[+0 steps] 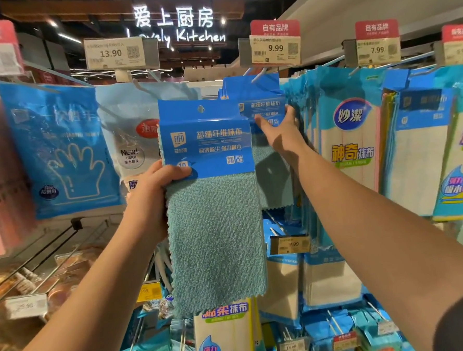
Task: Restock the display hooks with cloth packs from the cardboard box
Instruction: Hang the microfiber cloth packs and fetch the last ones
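My left hand point(150, 199) grips a cloth pack point(214, 217) by its left edge: teal microfibre cloth under a blue card header with a round hang hole at the top. It is held upright in front of the display. My right hand point(279, 129) reaches further in with straight fingers and touches the front of the same kind of packs hanging point(261, 103) on a metal hook point(259, 74) under the 9.99 price tag point(275, 49). The cardboard box is out of view.
Glove packs point(60, 147) hang at left and a white cloth pack point(131, 143) beside them. Yellow-and-white cloth packs point(353, 140) crowd the hooks at right. Lower hooks hold more packs point(224, 336) and price tags. A glass case point(27, 269) sits at lower left.
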